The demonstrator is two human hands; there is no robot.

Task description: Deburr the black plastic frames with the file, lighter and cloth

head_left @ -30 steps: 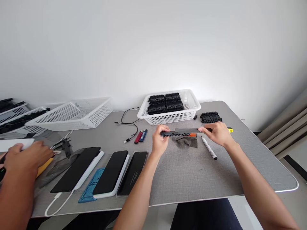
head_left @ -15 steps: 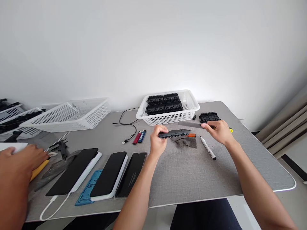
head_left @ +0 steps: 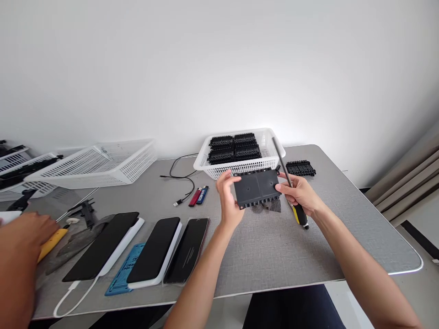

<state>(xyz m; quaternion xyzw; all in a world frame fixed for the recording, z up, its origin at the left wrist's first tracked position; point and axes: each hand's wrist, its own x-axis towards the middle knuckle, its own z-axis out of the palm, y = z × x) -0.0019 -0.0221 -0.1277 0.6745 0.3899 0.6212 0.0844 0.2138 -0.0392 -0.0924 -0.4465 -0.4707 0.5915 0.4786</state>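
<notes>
My left hand (head_left: 229,196) grips the left edge of a black plastic part (head_left: 258,188), its flat face turned toward me and its toothed edges above and below. In my right hand (head_left: 300,194) is a flat file (head_left: 283,160) with a yellow-and-black handle, its blade pointing up past the basket rim. The right thumb and fingers also touch the part's right edge. Beneath the part lies a grey cloth (head_left: 272,205), partly covered. Behind my right hand rests another black toothed part (head_left: 301,167). The marker is mostly hidden behind the file handle.
A white basket (head_left: 224,172) holds several black parts near the wall. Left are white baskets (head_left: 103,178), a cable (head_left: 188,178), red (head_left: 195,197) and blue sticks (head_left: 202,195), and phones (head_left: 156,249). A co-worker's hand (head_left: 30,233) is at far left beside a yellow handle (head_left: 51,243).
The black part has turned from edge-on to flat face toward me. My right hand has swung the file from lying sideways to upright and come to the part's right edge.
</notes>
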